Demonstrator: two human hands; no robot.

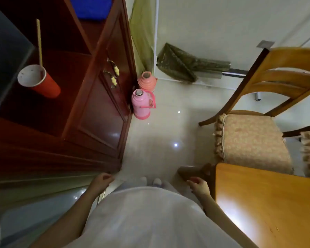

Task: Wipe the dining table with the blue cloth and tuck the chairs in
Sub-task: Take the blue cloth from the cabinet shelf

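**Fetch Before Wiping**

Reach far left to the blue cloth (pixel 91 8) folded on the cabinet (pixel 98 113) shelf. Use left hand (pixel 101 179) or right hand (pixel 198 184), both hanging loosely curled and empty. Gather it whole, then turn near right to the dining table (pixel 258 203).

- Glossy pale floor (pixel 161 136): pink flask (pixel 140 104) and orange flask (pixel 147 81) stand far left by the cabinet (pixel 104 108); a cushioned chair (pixel 249 138) stands right.
- Lower shelf (pixel 48 111), left: red cup (pixel 38 81) holding a stick.
- Far shelf (pixel 91 27): blue cloth (pixel 91 8).
- Bench (pixel 268 203), near right: wooden top.
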